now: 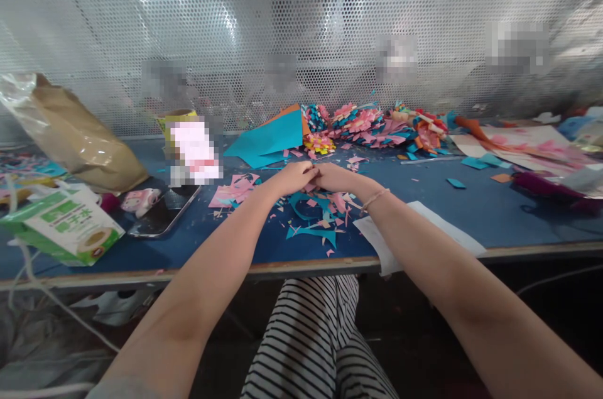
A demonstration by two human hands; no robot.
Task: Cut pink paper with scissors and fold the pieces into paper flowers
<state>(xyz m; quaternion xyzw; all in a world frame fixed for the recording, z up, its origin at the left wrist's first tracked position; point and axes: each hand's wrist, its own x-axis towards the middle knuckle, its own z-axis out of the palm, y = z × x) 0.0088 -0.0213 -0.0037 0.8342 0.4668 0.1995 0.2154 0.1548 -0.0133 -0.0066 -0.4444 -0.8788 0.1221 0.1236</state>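
Note:
Both hands meet over the middle of the blue table. My left hand (296,178) has its fingers curled in against my right hand (330,176), with the fingertips pressed together. A bit of pink shows just under the fingers, but what they hold, if anything, is too small to make out. Below and in front of them lie teal paper offcuts (311,234) and small pink scraps. Pink paper pieces (235,190) are heaped left of my left hand. Just beyond the hands lie teal sheets (271,137) and bunches of pink, teal and yellow cut-paper shapes (360,124).
A perforated metal panel (282,28) closes off the table's back. At left stand a brown paper bag (80,129), a green-and-white box (66,223) and a phone (164,213). White paper (438,226) lies under my right forearm. Pink-marked sheets (522,144) and a purple item (551,190) sit right.

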